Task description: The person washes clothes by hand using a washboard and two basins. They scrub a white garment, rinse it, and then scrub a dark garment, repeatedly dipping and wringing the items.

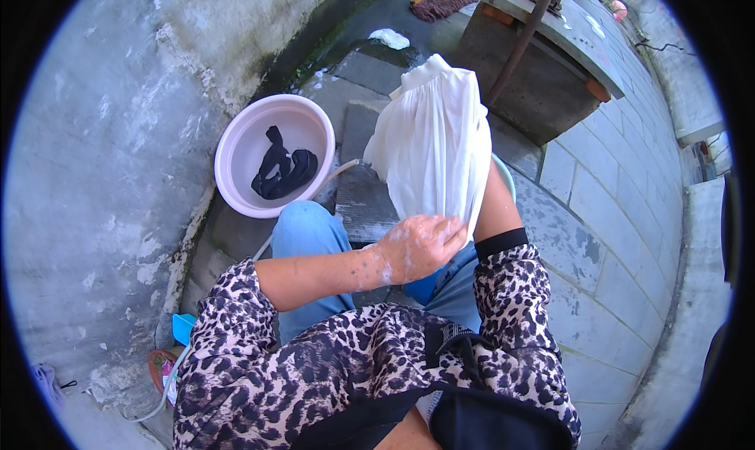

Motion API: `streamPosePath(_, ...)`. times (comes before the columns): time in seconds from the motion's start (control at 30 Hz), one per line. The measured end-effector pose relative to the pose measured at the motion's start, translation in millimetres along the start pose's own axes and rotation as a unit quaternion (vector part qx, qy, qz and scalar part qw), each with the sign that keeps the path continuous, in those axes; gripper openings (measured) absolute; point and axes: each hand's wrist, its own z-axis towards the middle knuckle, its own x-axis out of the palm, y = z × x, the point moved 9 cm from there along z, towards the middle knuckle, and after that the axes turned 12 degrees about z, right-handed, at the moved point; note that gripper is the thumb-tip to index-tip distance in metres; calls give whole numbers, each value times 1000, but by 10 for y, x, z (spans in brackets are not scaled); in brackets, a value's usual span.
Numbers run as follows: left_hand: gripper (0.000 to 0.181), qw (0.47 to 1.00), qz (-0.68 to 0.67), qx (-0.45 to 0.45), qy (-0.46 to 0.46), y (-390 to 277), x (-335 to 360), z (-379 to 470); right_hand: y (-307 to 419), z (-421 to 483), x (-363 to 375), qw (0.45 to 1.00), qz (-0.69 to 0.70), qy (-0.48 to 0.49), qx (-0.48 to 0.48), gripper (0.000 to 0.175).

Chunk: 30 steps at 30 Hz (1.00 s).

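A white gathered cloth garment [436,143] with a waistband-like upper edge is held up in front of me. My left hand [419,246], wet with suds, pinches its lower edge. The right forearm goes up behind or inside the fabric, which hides my right hand, so its grip does not show. Left of the garment stands a pink plastic basin [236,155] with dark wet cloth [286,170] lying in it. Part of a pale green basin rim [505,178] shows behind my right forearm.
A hose [341,170] passes beside the pink basin. Beyond lie a white sudsy lump [389,38] and a mop head [442,3]. A concrete slab on a block [525,66] stands at the upper right. A rough plastered wall [118,155] bounds the left side.
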Motion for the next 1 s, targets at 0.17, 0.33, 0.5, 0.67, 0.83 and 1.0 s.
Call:
streamPosePath(0.17,37,998,-46,21,-27,-29,-81,-143,256,-112,3,1000,-7,1,-21,49)
streamPosePath(0.33,23,992,-86,-14,-87,39,-90,-348,522,-178,-1,999,-19,7,-45,54)
streamPosePath(0.5,20,990,-134,15,52,188,130,-294,728,-215,14,997,-38,13,-63,58)
streamPosePath(0.67,31,950,-27,-230,-211,2102,-232,436,862,-211,92,995,-57,20,-75,63)
streamPosePath(0.83,91,925,-217,-308,-55,3221,592,1214,1036,-152,223,990,-96,28,-101,67)
streamPosePath(1.0,74,943,-208,-247,84,2969,747,1422,1282,-261,220,971,-180,21,-154,72)
